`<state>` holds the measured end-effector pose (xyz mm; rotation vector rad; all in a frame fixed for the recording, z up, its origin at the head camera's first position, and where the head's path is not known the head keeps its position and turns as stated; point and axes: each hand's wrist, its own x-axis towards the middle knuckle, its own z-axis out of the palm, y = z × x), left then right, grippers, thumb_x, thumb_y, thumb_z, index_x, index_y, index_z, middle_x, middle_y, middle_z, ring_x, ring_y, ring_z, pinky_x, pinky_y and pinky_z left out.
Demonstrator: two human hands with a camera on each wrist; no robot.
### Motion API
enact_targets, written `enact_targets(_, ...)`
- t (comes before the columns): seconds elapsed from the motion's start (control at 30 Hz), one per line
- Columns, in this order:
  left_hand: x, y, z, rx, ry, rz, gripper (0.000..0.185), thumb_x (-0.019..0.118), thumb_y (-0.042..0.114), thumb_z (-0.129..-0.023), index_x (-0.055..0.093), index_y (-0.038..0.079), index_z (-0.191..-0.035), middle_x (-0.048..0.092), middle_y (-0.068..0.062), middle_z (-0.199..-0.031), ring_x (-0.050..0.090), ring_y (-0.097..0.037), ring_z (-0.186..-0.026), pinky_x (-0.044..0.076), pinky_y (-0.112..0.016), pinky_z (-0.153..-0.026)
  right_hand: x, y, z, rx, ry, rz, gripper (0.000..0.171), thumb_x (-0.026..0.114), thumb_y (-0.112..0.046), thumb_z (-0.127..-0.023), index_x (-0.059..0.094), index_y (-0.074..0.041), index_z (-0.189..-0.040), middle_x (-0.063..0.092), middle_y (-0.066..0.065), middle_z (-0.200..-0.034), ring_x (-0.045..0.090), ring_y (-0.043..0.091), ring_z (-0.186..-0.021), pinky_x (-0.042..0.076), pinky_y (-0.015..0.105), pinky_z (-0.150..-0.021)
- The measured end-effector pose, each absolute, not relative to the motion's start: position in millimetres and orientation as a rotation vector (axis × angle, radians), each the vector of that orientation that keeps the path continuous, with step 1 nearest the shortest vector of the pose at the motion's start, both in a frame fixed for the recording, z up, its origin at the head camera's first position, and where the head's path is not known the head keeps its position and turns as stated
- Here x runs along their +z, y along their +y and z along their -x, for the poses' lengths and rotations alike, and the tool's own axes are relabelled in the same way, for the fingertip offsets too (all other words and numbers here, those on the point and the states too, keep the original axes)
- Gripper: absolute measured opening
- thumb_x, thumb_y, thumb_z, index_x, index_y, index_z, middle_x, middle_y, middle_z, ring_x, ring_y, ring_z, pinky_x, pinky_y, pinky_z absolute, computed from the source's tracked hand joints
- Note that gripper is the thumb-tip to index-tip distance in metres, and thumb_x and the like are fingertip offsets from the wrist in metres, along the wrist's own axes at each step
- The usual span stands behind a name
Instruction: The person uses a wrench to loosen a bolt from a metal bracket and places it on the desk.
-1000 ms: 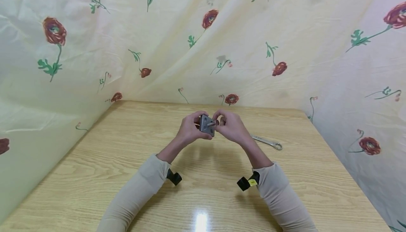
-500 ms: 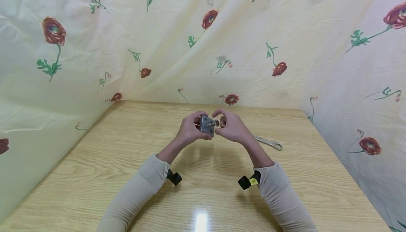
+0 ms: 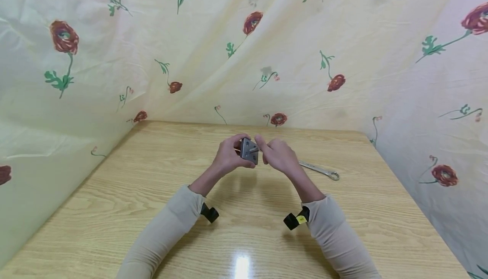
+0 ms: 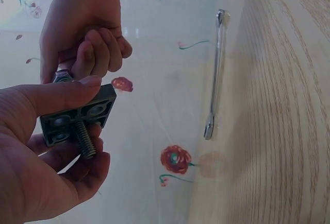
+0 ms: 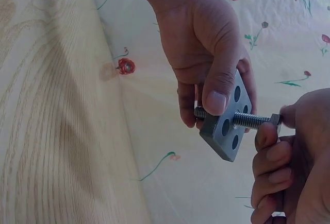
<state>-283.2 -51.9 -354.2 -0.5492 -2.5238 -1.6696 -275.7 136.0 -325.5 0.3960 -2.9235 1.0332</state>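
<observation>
In the head view, my left hand (image 3: 228,154) grips a square grey metal plate (image 5: 225,144) by its edges, thumb on one side and fingers on the other. Several round holes pierce the plate. A threaded bolt (image 5: 252,121) runs through its middle; the left wrist view shows the bolt's threaded end sticking out of the ribbed side. My right hand (image 3: 280,155) pinches the bolt's head (image 5: 276,122) between thumb and index finger, the other fingers curled beneath. Both hands hold these parts above the wooden table (image 3: 171,160).
A combination wrench (image 3: 320,170) lies on the table to the right, partly behind my right forearm in the head view. Floral cloth (image 3: 213,50) hangs behind the table and along both sides. Small black cameras are strapped at both wrists.
My right hand loosened from the bolt head, its fingers parting, and now pinches it again with the wrist turned. My left hand and the plate have stayed in place.
</observation>
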Motion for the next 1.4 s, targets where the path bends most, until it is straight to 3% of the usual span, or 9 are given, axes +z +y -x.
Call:
enact_targets(0.23, -354, -52, 284, -1.672, -2.523, 0.553, 0.071, 0.092, 0.001, -0.062, 0.062, 0.011, -0.126, 0.074, -0.016, -0.111, 0.067, -0.026, -0.095, 0.055, -0.033, -0.078, -321, 135, 275, 1.045, -2.922, -0.412, 0.061, 0.042, -0.053, -0.103, 0.067, -0.009, -0.070, 0.051, -0.001, -0.059, 0.040, 0.015, -0.051, 0.033, 0.028, -0.050)
enact_targets(0.47, -354, -53, 284, -1.694, -2.520, 0.550, 0.070, 0.091, 0.000, -0.064, 0.062, 0.013, -0.126, 0.074, -0.017, -0.112, 0.066, -0.026, -0.095, 0.055, -0.032, -0.077, -316, 135, 273, 1.091, -2.880, -0.444, 0.040, 0.057, -0.042, -0.098, 0.065, -0.009, -0.077, 0.042, -0.004, -0.060, 0.037, 0.014, -0.053, 0.030, 0.027, -0.051)
enact_targets(0.73, -354, -53, 283, -1.711, -2.510, 0.545, 0.070, 0.091, 0.000, -0.064, 0.062, 0.013, -0.126, 0.073, -0.017, -0.112, 0.066, -0.026, -0.094, 0.056, -0.032, -0.077, -315, 136, 273, 1.084, -2.844, -0.476, 0.024, 0.063, -0.033, -0.090, 0.068, -0.010, -0.095, 0.054, -0.001, -0.067, 0.045, 0.015, -0.055, 0.036, 0.028, -0.051)
enact_targets(0.97, -354, -54, 284, -1.704, -2.511, 0.551, 0.069, 0.092, 0.001, -0.064, 0.062, 0.013, -0.124, 0.074, -0.017, -0.110, 0.066, -0.025, -0.093, 0.055, -0.031, -0.076, -314, 138, 273, 1.106, -2.755, -0.553, 0.020, 0.070, -0.021, -0.084, 0.073, -0.010, -0.101, 0.046, -0.005, -0.055, 0.040, 0.013, -0.048, 0.032, 0.027, -0.049)
enact_targets(1.4, -353, -54, 284, -1.704, -2.515, 0.547, 0.071, 0.092, 0.000, -0.063, 0.062, 0.014, -0.126, 0.073, -0.017, -0.112, 0.066, -0.026, -0.093, 0.055, -0.032, -0.076, -318, 137, 273, 1.089, -2.593, -0.692, 0.022, 0.064, 0.004, -0.079, 0.075, -0.006, -0.095, 0.040, -0.004, -0.060, 0.037, 0.014, -0.056, 0.031, 0.028, -0.057)
